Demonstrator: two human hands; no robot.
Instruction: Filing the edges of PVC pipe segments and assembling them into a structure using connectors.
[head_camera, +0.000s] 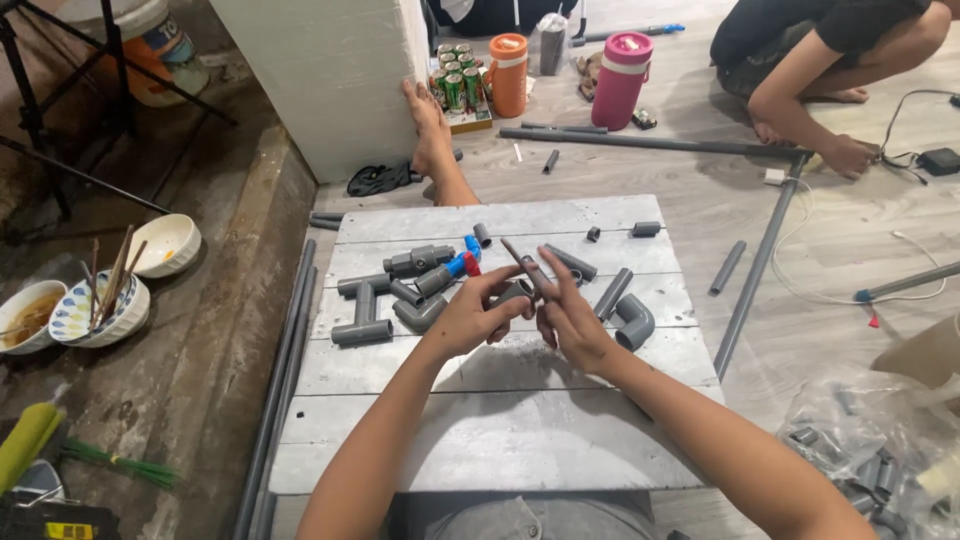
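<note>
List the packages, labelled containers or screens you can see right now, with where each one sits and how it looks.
Cans: green cluster on a flat tray beside the white pillar, far side.
Orange jug: cylinder with labelled band, right of the cans.
Pink jug: tall cylinder, white band under its lid, further right.
White bucket: orange and blue label, top left.
Clear plastic bag: grey fittings inside, bottom right.
No screens in view.
</note>
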